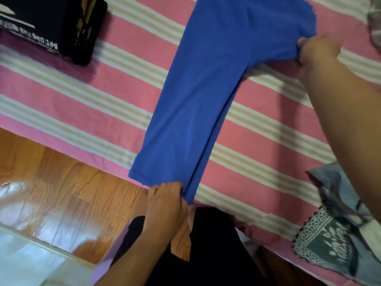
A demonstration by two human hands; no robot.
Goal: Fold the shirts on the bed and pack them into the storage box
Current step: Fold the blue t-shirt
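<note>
A blue shirt (208, 85) lies stretched lengthwise across the pink striped bed (82, 104), folded into a long narrow strip. My left hand (167, 200) pinches its near corner at the bed's edge. My right hand (315, 51) grips the cloth at the far right, by the shirt's sleeve end, lifting it slightly off the bed. A black storage box (51, 25) with white lettering sits on the bed at the upper left, well apart from both hands.
A pile of grey-blue and green patterned clothes (338, 230) lies at the bed's right edge. More patterned cloth (374, 23) shows at the top right corner. Wooden floor (61, 193) runs along the bed's near left side.
</note>
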